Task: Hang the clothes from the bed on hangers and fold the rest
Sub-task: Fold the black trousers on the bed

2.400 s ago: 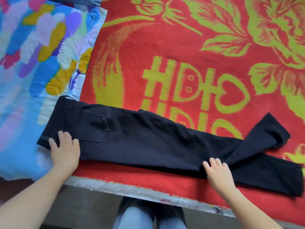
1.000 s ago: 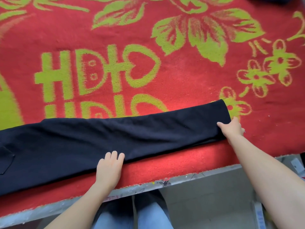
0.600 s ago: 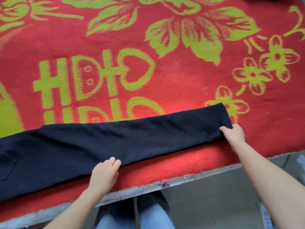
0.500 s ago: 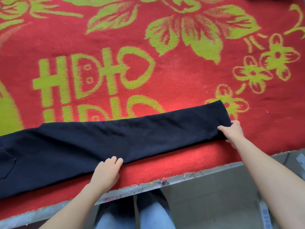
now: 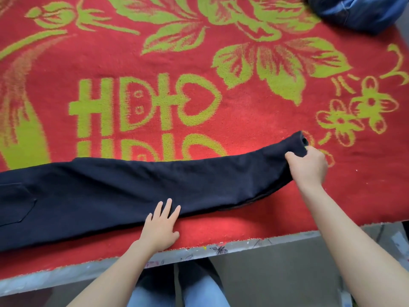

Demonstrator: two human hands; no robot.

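Fingers (image 5: pixel 290 156) of right hand (image 5: pixel 308 168) curled round cuff end of long black folded trousers (image 5: pixel 132 187), cuff raised a little. Left hand (image 5: pixel 159 229) flat, fingers spread, on near edge at mid-leg. Trousers stretched along near side of red woolly blanket with green flowers (image 5: pixel 243 120). Crumpled blue denim garment (image 5: pixel 363 12) at far right corner, well apart.

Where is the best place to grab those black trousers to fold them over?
At the leg cuffs, coming from the right. The black trousers lie stretched lengthwise, legs stacked, so the cuffs form a narrow free end that one hand can pinch. The right hand grips there; the left hand presses flat near mid-length, likely the fold line.
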